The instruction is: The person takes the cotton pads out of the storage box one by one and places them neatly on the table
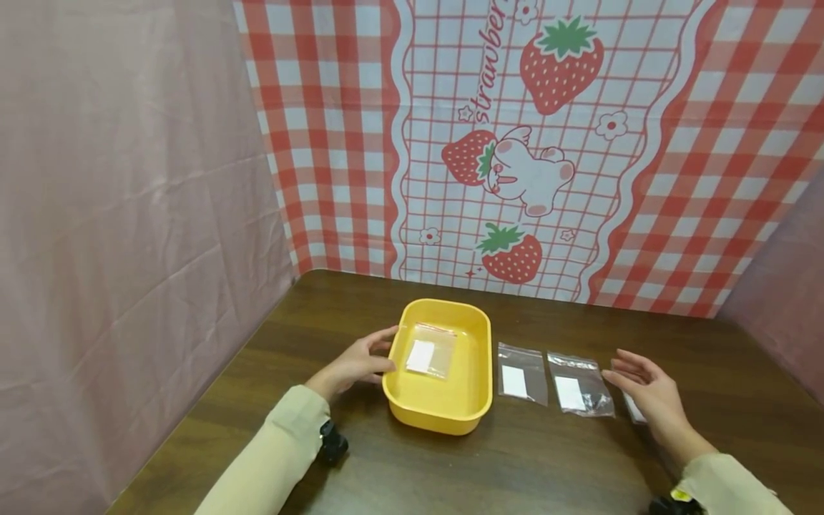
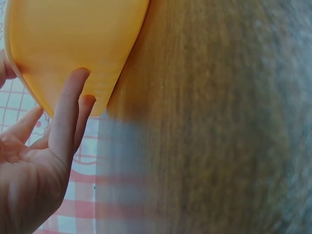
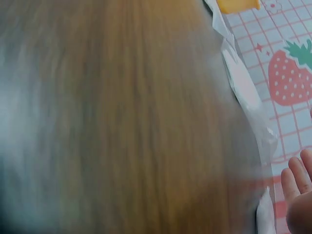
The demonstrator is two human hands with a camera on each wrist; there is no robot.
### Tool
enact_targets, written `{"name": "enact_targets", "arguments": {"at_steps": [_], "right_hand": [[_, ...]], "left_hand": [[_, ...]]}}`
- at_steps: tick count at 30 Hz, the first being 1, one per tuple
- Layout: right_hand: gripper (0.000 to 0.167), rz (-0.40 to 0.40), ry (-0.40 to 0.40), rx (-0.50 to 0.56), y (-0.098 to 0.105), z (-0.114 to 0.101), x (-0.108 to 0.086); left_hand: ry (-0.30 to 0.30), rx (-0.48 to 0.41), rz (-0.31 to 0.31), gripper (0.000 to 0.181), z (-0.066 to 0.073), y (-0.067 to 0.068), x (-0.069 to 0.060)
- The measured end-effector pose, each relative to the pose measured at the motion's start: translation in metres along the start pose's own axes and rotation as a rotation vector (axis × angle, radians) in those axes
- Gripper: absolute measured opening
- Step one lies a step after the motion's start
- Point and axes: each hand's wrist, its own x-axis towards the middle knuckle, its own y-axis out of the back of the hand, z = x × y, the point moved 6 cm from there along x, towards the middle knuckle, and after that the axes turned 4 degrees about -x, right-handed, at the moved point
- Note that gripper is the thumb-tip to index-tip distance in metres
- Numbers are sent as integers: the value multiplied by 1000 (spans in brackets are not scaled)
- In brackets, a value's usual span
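Observation:
A yellow tub (image 1: 438,409) stands on the table, and a clear bag with a white card (image 1: 433,352) lies inside it. My left hand (image 1: 355,363) touches the tub's left side, thumb at the rim; in the left wrist view the fingers of the left hand (image 2: 48,141) rest against the tub wall (image 2: 73,44). Right of the tub lie two more clear bags with white cards (image 1: 514,381) (image 1: 570,393). My right hand (image 1: 653,400) is over another white card (image 1: 634,408), partly hidden by it, fingers loosely bent. In the right wrist view the right hand (image 3: 300,190) shows beside the bags (image 3: 243,83).
The brown wooden table (image 1: 515,472) runs up to a red and white checked cloth with strawberries (image 1: 508,143) at the back. A pink cloth (image 1: 141,214) hangs on the left, with another at the right edge.

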Motion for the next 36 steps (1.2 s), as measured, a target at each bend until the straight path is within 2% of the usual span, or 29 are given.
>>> {"name": "enact_targets", "arguments": {"at_steps": [8,17,23,36], "right_hand": [[35,-26,34,142,-27,-6,6],[32,-14,20,97,-58,-16,19],[39,-35,-9,52,-81,-23,25],[42,-20,-27,97,-119,-36,42]], "left_hand": [[3,-8,-5,73,0,0,1],[5,0,-14,73,1,0,1],[2,-4,-9,74,0,0,1],[-2,-29,-18,74,2,-1,-1]]}}
